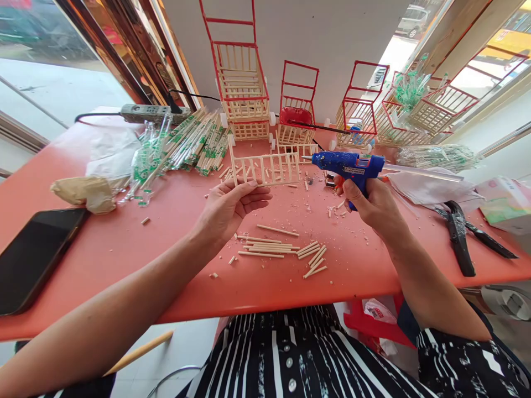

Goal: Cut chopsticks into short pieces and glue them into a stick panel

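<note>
Striped clothing (290,359) fills the bottom edge, below the red table (124,265). Far left lies a dark phone (35,254), with wrapped chopsticks (186,146) piled further back. Left hand (228,207) pinches the lower rail of a small stick fence panel (267,167), holding it upright above the table. Cut sticks (282,249) lie loose between the arms. Right hand (373,207) grips a blue glue gun (348,165), its nozzle just beside the panel's right end. Black pliers (464,235) rest far right.
</note>
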`<action>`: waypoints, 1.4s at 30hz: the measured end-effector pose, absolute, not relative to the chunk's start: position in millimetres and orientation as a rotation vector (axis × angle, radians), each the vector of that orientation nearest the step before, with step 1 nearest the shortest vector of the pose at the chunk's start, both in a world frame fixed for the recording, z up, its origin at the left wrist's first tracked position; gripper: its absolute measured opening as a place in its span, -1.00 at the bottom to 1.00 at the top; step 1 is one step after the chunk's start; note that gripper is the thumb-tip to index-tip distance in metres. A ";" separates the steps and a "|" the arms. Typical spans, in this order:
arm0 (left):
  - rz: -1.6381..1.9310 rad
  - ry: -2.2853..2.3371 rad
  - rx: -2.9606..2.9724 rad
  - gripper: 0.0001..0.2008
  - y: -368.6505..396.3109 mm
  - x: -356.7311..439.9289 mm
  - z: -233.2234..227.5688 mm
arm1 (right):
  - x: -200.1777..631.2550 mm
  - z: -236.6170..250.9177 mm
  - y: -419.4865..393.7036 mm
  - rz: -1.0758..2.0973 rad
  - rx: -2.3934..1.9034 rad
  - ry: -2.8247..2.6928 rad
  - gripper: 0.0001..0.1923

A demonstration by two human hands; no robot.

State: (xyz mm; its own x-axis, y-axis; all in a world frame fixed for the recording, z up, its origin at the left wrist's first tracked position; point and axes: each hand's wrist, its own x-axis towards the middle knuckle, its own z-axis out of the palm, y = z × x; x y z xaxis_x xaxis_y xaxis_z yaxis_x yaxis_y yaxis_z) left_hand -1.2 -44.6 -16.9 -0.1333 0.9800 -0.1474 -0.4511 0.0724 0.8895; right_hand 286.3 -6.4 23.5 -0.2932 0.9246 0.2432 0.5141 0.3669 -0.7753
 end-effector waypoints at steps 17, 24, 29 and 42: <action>1.197 0.870 0.939 -0.77 -20.9 -44.2 -23.4 | 292.0 41.2 -8.1 1.581 -1.100 -1.804 -0.46; 1.088 0.911 1.082 -0.59 -17.0 -63.6 -29.0 | 289.8 45.4 -15.8 1.765 -0.936 -1.955 -0.46; 1.073 0.886 1.229 -0.54 -19.5 -61.5 -25.0 | 293.7 39.0 -16.6 1.809 -0.881 -2.015 -0.55; 0.993 0.621 1.315 -0.60 -13.2 -64.0 -22.9 | 290.6 42.3 -17.7 1.800 -0.717 -2.154 -0.58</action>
